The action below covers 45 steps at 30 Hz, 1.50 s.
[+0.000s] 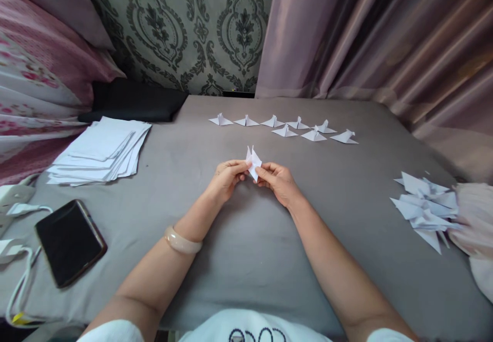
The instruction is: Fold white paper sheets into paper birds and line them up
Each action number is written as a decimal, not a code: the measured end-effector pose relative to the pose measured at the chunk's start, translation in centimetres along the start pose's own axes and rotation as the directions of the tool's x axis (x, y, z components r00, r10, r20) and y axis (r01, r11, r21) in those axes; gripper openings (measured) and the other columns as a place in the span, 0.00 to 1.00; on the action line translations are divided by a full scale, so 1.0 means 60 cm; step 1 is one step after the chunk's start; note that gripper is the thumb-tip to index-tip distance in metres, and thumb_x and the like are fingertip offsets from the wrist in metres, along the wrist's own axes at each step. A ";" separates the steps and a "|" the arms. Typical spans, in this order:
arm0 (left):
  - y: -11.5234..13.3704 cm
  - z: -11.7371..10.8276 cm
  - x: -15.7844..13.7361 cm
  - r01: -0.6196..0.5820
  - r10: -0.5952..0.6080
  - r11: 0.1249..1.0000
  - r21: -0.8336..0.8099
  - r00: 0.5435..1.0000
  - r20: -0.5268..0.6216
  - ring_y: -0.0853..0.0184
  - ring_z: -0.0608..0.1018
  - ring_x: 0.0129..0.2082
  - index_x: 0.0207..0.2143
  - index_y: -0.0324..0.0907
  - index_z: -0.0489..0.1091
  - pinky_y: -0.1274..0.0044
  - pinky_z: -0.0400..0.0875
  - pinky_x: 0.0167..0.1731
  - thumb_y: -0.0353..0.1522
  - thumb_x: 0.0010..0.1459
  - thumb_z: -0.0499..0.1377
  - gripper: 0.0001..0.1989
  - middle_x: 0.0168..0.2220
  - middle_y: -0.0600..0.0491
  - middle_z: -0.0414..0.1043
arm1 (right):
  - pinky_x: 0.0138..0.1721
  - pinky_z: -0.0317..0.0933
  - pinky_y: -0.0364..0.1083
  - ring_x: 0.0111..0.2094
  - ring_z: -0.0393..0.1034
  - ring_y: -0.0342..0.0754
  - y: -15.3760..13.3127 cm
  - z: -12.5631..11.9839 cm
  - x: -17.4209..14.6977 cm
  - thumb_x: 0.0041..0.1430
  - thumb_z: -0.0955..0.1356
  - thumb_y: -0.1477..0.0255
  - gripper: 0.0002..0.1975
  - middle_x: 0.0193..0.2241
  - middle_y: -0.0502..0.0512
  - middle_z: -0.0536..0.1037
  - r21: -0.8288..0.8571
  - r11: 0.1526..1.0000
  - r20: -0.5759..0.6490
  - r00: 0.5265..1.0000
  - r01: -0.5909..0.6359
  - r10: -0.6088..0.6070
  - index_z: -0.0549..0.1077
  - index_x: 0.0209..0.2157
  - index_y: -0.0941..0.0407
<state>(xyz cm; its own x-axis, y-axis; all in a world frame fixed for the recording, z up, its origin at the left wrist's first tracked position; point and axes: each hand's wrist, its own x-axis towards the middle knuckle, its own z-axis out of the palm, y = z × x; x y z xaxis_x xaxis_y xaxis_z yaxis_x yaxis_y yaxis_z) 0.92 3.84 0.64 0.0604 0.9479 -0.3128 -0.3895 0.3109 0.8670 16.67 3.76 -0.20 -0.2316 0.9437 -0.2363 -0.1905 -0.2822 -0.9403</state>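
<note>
A small white folded paper crane is held up between my two hands above the grey cloth, with two narrow points sticking up at its top. My left hand pinches its left side between thumb and fingers; a pale bangle circles that wrist. On the lower right side, my right hand grips the paper with thumb and fingertips. Some fingers of both hands are hidden behind the paper. Beyond the hands, several finished paper cranes with spread wings stand in two rows.
At left lies a stack of white paper sheets, with a black folded item behind it. A dark phone rests beside white charger cables. Several more paper cranes are heaped at right, near a curtain.
</note>
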 end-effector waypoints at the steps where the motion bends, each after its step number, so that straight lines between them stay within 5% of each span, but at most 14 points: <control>1: 0.000 0.000 0.000 0.000 0.000 1.000 -0.003 1.000 0.003 0.75 0.68 0.21 0.23 0.37 0.76 0.79 0.60 0.22 0.34 0.40 0.72 0.11 0.22 0.53 0.71 | 0.29 0.64 0.43 0.24 0.69 0.42 0.000 0.001 0.000 0.42 0.76 0.59 0.17 0.21 0.49 0.76 -0.012 1.000 -0.009 1.000 0.004 -0.004 0.74 0.28 0.56; 10: -0.005 0.000 -0.001 -0.014 0.012 1.000 0.024 0.998 0.062 0.78 0.66 0.20 0.24 0.37 0.76 0.82 0.60 0.21 0.35 0.40 0.72 0.12 0.23 0.54 0.72 | 0.30 0.62 0.45 0.22 0.66 0.41 -0.008 0.008 -0.006 0.41 0.76 0.61 0.16 0.18 0.47 0.73 -0.109 0.991 -0.006 0.996 0.084 -0.085 0.71 0.24 0.55; 18: 0.001 -0.005 0.002 0.027 -0.023 0.998 -0.055 0.997 0.072 0.76 0.71 0.24 0.28 0.38 0.77 0.85 0.65 0.20 0.33 0.39 0.73 0.12 0.29 0.53 0.75 | 0.33 0.62 0.45 0.27 0.67 0.42 -0.001 0.004 -0.003 0.43 0.75 0.63 0.14 0.25 0.47 0.74 -0.208 0.949 0.018 0.971 0.237 -0.239 0.70 0.28 0.54; 22: 0.004 -0.001 -0.001 0.011 0.006 0.991 -0.132 0.992 0.124 0.74 0.75 0.27 0.28 0.38 0.76 0.83 0.72 0.28 0.30 0.39 0.73 0.12 0.30 0.53 0.76 | 0.33 0.61 0.45 0.27 0.66 0.42 0.011 0.003 0.003 0.48 0.72 0.66 0.10 0.26 0.48 0.73 -0.320 0.879 0.043 0.933 0.353 -0.359 0.69 0.30 0.53; 28: 0.001 0.002 -0.003 -0.082 0.105 0.985 -0.153 0.984 0.146 0.71 0.78 0.34 0.29 0.39 0.76 0.77 0.73 0.40 0.30 0.43 0.72 0.10 0.32 0.53 0.76 | 0.32 0.61 0.45 0.27 0.65 0.42 0.021 0.000 0.004 0.49 0.69 0.71 0.06 0.25 0.47 0.70 -0.400 0.838 0.083 0.925 0.372 -0.371 0.67 0.29 0.53; 33: -0.002 0.008 -0.007 -0.207 0.210 0.977 -0.046 0.975 0.070 0.72 0.76 0.32 0.30 0.41 0.77 0.77 0.72 0.38 0.33 0.45 0.71 0.09 0.32 0.54 0.75 | 0.36 0.63 0.46 0.30 0.67 0.45 0.001 -0.003 -0.005 0.48 0.67 0.75 0.06 0.28 0.49 0.72 -0.457 0.780 0.027 0.884 0.426 -0.467 0.68 0.31 0.53; 38: -0.005 0.015 -0.013 -0.343 0.338 0.932 0.121 0.939 0.058 0.70 0.74 0.31 0.32 0.41 0.77 0.77 0.70 0.36 0.33 0.45 0.70 0.11 0.32 0.54 0.76 | 0.38 0.65 0.47 0.34 0.68 0.46 -0.022 0.001 -0.015 0.56 0.67 0.69 0.03 0.33 0.53 0.72 -0.471 0.706 0.009 0.803 0.529 -0.595 0.71 0.33 0.52; 45: -0.013 0.012 -0.011 -0.440 0.432 0.870 0.222 0.898 0.088 0.69 0.74 0.31 0.30 0.41 0.76 0.77 0.69 0.35 0.35 0.47 0.69 0.08 0.30 0.54 0.76 | 0.37 0.65 0.47 0.32 0.68 0.46 -0.020 0.011 -0.019 0.58 0.67 0.68 0.03 0.32 0.52 0.74 -0.522 0.653 0.042 0.781 0.549 -0.623 0.71 0.33 0.52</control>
<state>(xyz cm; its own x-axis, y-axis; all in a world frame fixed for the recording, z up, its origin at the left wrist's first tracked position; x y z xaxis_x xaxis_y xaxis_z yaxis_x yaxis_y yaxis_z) 1.86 3.01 0.46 -0.0333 0.9913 0.1277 -0.1617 -0.1315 0.9780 16.54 2.93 1.37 -0.1027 0.9056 0.4114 0.2462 0.4239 -0.8716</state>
